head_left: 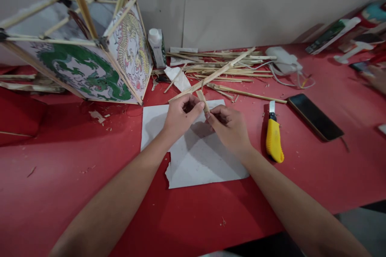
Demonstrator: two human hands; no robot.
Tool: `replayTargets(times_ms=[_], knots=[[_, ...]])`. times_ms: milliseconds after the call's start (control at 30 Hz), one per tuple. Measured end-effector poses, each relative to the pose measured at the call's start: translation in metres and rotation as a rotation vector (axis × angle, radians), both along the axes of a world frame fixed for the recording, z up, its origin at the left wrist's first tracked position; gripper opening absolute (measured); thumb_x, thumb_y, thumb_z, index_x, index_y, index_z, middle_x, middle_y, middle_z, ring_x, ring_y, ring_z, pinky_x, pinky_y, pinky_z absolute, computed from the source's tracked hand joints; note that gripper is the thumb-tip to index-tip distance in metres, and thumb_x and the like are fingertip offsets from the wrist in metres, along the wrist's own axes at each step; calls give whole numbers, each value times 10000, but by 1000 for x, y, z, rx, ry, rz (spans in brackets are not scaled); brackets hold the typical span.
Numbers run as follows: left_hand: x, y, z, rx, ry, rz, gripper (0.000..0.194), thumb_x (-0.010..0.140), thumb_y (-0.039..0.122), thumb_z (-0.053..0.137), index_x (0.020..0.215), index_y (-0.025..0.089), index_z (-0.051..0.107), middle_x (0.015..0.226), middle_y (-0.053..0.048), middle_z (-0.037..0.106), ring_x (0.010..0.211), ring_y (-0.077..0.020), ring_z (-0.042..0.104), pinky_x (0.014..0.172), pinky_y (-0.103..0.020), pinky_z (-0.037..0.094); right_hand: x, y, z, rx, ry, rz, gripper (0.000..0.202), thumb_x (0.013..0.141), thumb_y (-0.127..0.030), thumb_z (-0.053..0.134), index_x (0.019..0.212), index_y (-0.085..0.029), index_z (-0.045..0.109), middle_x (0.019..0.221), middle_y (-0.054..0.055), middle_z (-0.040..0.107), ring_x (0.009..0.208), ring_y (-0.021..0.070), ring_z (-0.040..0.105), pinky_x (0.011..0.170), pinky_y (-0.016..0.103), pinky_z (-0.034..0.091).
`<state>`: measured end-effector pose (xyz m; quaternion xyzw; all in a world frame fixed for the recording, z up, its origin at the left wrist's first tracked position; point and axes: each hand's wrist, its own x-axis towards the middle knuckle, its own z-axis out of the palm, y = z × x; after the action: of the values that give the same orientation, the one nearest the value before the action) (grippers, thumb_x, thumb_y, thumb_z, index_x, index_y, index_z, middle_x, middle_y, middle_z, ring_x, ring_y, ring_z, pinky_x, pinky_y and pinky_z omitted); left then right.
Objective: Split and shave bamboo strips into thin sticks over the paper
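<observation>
Grey wall (256, 8) backs a red table (313, 172) strewn with sticks (211, 55). Over white paper (208, 164), the left hand (183, 114) and right hand (230, 126) pinch a short wooden strip (202, 98) between thumbs and fingers, which partly cover its lower end. Whether the left fingers also touch the long stick (211, 76) behind is hard to tell. A dragon-painted paper box (87, 72) is cut off at left; clutter (372, 18) at far right blurs.
</observation>
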<state>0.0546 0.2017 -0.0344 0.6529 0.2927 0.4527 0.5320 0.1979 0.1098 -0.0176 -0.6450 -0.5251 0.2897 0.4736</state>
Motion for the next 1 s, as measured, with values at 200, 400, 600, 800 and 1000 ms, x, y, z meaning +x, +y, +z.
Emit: replayTargets(times_ms=[200, 400, 600, 800, 1000], knots=[[1, 2, -2, 1, 9, 21, 154, 848, 271, 663, 734, 185, 607, 656, 34, 550, 583, -87, 465, 552, -229, 383, 0, -2, 1, 60, -224, -36, 174, 919, -342, 637, 810, -212, 677, 682, 2, 654, 556, 120, 534, 545, 277, 388], [1, 1, 0, -16, 15, 24, 153, 842, 259, 651, 716, 185, 606, 645, 36, 547, 575, -86, 459, 556, -231, 391, 0, 0, 2, 40, -106, -49, 197, 892, -362, 669, 776, -203, 679, 670, 6, 651, 555, 119, 536, 526, 271, 387], [1, 1, -1, -32, -6, 17, 158, 867, 321, 684, 794, 183, 657, 715, 17, 615, 601, -86, 491, 562, -225, 411, 4, 5, 5, -95, 376, 37, 344, 796, -527, 780, 778, -197, 688, 682, 11, 667, 514, 106, 546, 484, 252, 433], [0, 2, -3, -34, -8, -20, 201, 873, 390, 706, 841, 192, 686, 728, 15, 627, 608, -91, 507, 569, -230, 415, 5, 6, 7, -138, 510, 100, 328, 793, -520, 796, 800, -206, 703, 713, 9, 672, 541, 99, 552, 504, 241, 459], [-1, 1, -1, -24, -22, -33, 327, 910, 492, 661, 771, 197, 638, 658, 24, 551, 569, -95, 487, 541, -244, 407, 3, 5, 8, -165, 486, 86, 361, 774, -551, 799, 816, -209, 693, 702, 1, 658, 547, 104, 554, 509, 243, 463]])
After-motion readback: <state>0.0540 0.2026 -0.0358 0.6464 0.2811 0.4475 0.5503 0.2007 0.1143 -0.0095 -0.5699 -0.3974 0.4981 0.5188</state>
